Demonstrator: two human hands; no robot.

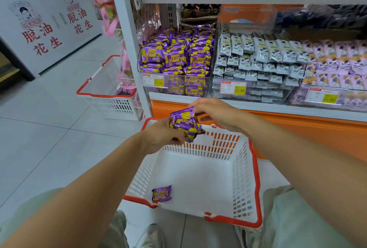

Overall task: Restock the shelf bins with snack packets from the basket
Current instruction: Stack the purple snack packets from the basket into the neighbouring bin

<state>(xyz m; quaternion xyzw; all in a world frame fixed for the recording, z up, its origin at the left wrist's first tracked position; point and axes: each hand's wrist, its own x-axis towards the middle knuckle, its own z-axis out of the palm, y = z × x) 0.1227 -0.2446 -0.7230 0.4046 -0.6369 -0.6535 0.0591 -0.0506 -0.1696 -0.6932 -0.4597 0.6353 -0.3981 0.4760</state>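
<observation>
Evidently both the left hand point(162, 134) and right hand point(214, 111) grip purple packets point(185, 126) above the basket point(256, 178), gathered for the matching bin point(176, 86).

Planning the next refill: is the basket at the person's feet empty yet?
Nearly empty: one purple packet lies on the white basket floor.

Bright, even shop light, soft shadows; wide-angle bending at edges, slight blur.

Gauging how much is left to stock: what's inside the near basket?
One purple packet lies on the basket floor by its near-left corner. The held packets, in the left hand and right hand, cover part of the far wall; nothing else shows.
</observation>
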